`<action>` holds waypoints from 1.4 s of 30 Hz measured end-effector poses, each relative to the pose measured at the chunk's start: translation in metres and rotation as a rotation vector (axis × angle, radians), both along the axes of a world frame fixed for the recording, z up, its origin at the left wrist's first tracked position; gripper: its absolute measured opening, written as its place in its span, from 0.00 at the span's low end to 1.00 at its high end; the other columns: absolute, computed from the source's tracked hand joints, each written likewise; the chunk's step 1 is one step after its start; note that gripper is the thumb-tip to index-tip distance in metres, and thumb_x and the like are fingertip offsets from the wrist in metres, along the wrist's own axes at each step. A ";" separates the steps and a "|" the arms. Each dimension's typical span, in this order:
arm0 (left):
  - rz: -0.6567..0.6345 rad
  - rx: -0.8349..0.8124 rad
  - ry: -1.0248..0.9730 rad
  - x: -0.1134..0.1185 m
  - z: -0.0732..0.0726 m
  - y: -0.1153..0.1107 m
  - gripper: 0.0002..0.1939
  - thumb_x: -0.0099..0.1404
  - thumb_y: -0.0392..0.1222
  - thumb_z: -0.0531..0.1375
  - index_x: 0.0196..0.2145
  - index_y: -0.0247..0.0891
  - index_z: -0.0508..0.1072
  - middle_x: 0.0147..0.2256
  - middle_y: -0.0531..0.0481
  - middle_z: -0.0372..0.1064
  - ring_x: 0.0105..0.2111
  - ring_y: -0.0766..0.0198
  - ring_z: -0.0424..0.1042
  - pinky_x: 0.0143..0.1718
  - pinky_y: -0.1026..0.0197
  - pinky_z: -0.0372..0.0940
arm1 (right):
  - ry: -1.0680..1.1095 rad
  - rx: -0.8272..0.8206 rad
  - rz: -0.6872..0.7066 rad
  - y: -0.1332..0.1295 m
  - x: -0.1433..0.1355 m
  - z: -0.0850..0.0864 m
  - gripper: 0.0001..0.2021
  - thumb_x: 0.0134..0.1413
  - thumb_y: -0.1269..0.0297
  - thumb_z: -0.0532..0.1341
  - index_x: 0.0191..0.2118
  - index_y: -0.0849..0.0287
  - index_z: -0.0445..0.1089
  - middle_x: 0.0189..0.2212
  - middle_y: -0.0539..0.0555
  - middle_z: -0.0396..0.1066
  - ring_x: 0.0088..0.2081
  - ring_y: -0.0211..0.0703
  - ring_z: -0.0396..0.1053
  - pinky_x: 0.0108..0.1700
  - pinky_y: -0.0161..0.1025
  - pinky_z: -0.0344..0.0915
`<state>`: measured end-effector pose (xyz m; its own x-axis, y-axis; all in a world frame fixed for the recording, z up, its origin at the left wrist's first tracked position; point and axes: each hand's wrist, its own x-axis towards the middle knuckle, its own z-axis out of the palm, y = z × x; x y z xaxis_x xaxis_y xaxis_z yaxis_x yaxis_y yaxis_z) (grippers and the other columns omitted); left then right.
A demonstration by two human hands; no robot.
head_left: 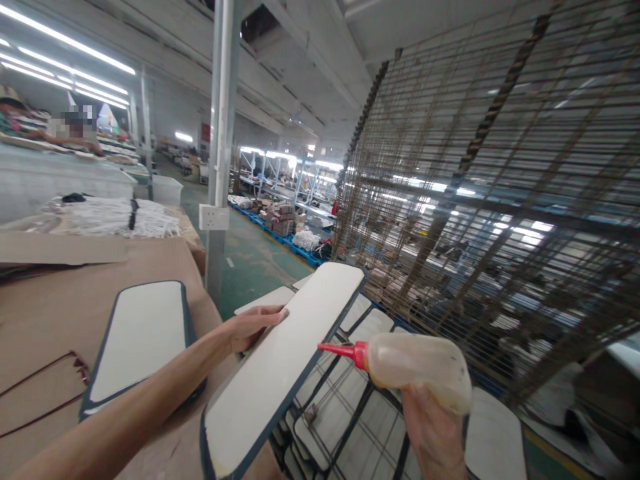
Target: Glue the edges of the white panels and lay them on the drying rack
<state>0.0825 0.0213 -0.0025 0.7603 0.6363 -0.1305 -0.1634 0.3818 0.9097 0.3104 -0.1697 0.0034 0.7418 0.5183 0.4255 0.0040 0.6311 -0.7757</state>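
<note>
My left hand (257, 325) grips a long white panel (287, 353) with rounded corners and a dark blue edge. Its thumb lies on the white face, and the other fingers go out of sight behind the panel. In my right hand (433, 420) is a translucent squeeze bottle (417, 367) with a red pointed nozzle (345, 350). The bottle lies nearly level, and its tip is at the panel's right blue edge; whether it touches I cannot tell. A similar white panel (143, 333) lies on the brown tabletop to the left.
A tall wire rack (475, 167) leans over the right side, with more white panels (340, 400) on wire shelving below. The brown work table (165, 263) carries white strips (120, 217). A metal post (220, 133) with a socket box (214, 217) stands beyond. Thin dark red cords (40, 373) lie at left.
</note>
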 end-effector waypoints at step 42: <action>0.128 0.063 0.070 -0.005 0.028 0.023 0.26 0.37 0.51 0.74 0.33 0.34 0.77 0.26 0.47 0.78 0.23 0.61 0.73 0.28 0.61 0.67 | -0.005 -0.108 0.027 -0.013 -0.023 -0.028 0.34 0.29 0.61 0.73 0.50 0.53 0.70 0.32 0.53 0.77 0.35 0.51 0.74 0.38 0.44 0.72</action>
